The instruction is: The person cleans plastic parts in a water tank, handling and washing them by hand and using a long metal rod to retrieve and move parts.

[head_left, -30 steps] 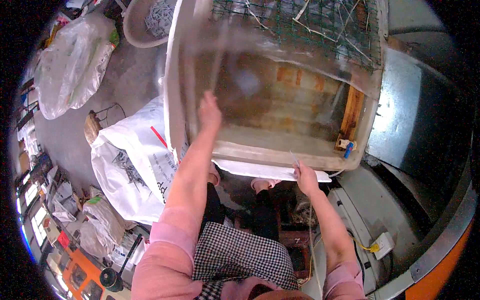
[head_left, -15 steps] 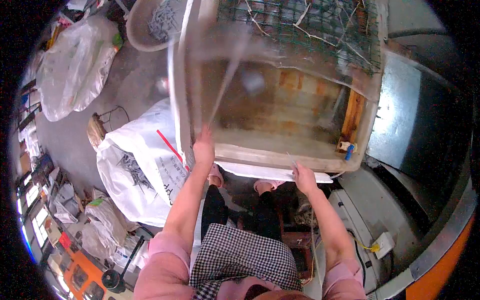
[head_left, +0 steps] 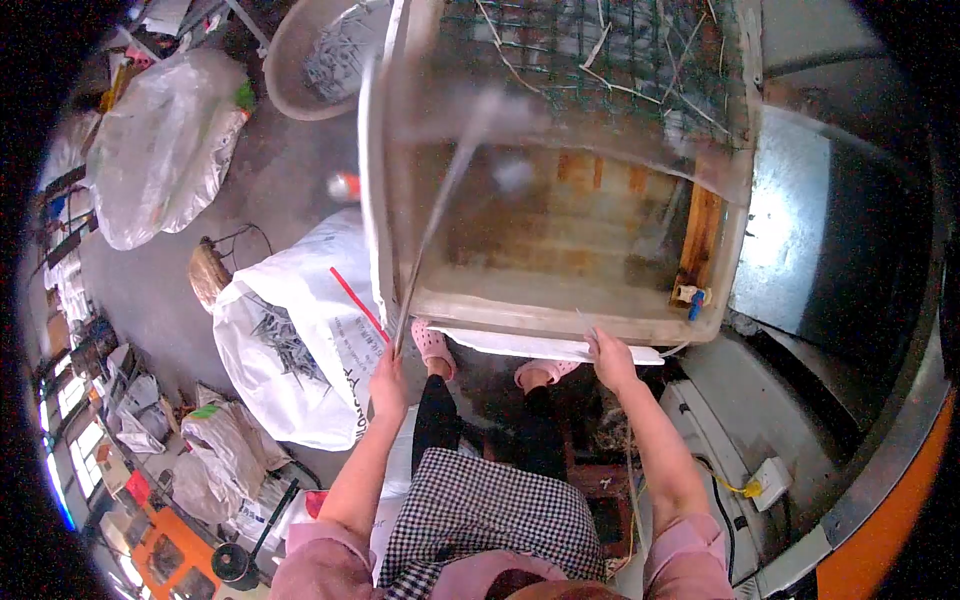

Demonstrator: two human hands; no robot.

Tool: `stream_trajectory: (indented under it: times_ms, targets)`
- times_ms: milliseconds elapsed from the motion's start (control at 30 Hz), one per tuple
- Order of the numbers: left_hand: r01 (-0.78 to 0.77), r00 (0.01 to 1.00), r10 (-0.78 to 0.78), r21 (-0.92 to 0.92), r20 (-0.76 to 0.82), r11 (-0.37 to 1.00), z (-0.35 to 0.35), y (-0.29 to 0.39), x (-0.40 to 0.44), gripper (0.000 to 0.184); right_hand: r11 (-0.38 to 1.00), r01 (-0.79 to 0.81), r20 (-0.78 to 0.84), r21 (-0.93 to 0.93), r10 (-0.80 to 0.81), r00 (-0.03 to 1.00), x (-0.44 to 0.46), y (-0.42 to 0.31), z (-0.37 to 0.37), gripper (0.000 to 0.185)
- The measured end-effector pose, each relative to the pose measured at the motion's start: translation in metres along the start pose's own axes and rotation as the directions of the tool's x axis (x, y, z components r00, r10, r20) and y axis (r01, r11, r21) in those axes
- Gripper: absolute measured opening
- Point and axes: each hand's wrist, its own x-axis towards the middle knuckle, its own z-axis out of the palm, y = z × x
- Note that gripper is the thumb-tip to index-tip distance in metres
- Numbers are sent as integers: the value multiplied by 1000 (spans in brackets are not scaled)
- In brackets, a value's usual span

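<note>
My left hand is closed round the lower end of a long thin rod. The rod slants up over the left side of a large pale tub of murky water, and its far end is blurred. At the tub's front edge, my right hand is closed in a pinch; a thin pale tip sticks out past the fingers, too small to name. Across the tub's far part lies a green wire mesh with pale thin strips on it. A blue-handled valve sits in the tub's near right corner.
Left of the tub stand a white sack of grey pieces and a round basin of similar pieces. A plastic-wrapped bundle lies farther left. Grey machinery with a white plug borders the right side.
My left hand has drawn back toward me and slightly left, pulling the rod's near end with it. The right hand has barely moved. The view has shifted slightly.
</note>
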Motion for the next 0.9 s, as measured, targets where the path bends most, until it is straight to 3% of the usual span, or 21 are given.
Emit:
stream_trajectory:
  times_ms: [100,267,600,667,767,900]
  targets:
    - [-66,998,66,-73,-12,995,20,12,22,31,1000,-18,38,-10,19,999,-1,-3,-4,24]
    - [-182,972,169,-68,-160,981,36,31,26,28,1000,-17,18,-22,17,1000,-3,-2,-5,26]
    - [-165,978,155,-67,-138,984,29,27,32,28,999,0,8,-53,1,1000,-6,0,-5,26]
    - [-50,995,47,-35,-88,998,31,30,43,28,999,-23,37,-29,24,999,-5,-2,-7,26]
    - [-34,989,33,-7,-145,999,44,46,64,29,1000,4,15,-24,-4,1000,-5,-1,-5,26]
    - [-105,985,100,-30,-140,994,59,53,89,29,999,-21,-1,-40,21,1000,-5,-6,-8,26]
